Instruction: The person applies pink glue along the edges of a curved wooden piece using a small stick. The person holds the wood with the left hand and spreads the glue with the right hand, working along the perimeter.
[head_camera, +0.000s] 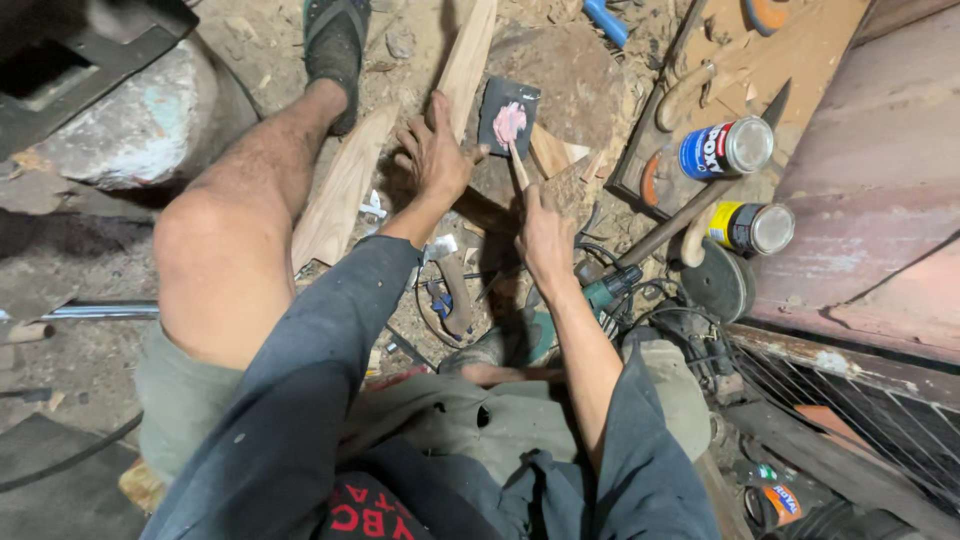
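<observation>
The left hand (435, 155) lies spread, fingers loosely open, steadying the small dark square pad (507, 115) on the dusty ground. The right hand (545, 235) is closed around a thin wooden stick (519, 165), its tip in the pink paste (509, 122) on that pad, beside pale wooden planks (345, 185).

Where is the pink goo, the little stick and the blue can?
pink paste (509, 122), head view, middle of the blob on the dark square plate.
small stick (520, 168), head view, its shaft above the right hand.
blue can (712, 150), head view, its side wall.
</observation>
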